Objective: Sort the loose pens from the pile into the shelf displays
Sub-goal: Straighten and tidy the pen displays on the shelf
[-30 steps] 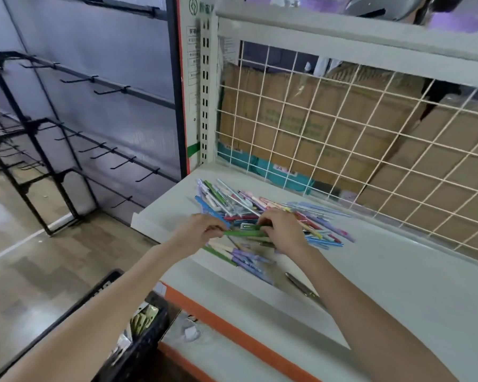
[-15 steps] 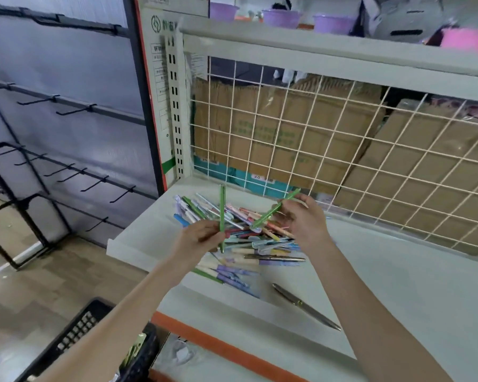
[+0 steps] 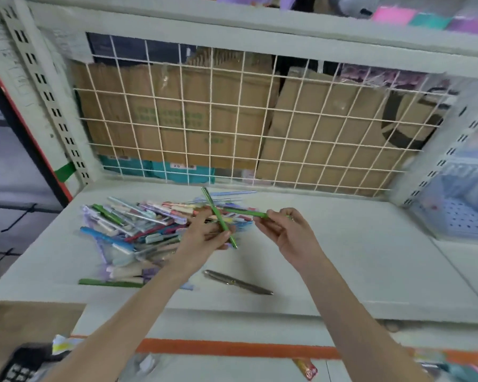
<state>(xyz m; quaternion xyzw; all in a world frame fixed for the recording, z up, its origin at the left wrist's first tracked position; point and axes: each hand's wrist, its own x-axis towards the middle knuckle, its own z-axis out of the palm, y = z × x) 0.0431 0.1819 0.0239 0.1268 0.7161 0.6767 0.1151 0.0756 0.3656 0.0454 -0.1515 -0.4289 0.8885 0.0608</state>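
Both pens have tipped and now cross: your left hand pinches one slim green pen pointing up-left; your right hand pinches another pen, seemingly level.

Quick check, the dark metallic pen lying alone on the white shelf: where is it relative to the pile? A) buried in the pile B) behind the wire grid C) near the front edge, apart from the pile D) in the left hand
C: the dark metallic pen lies by itself near the white shelf's front edge, clear of the colourful pen pile and of both hands.
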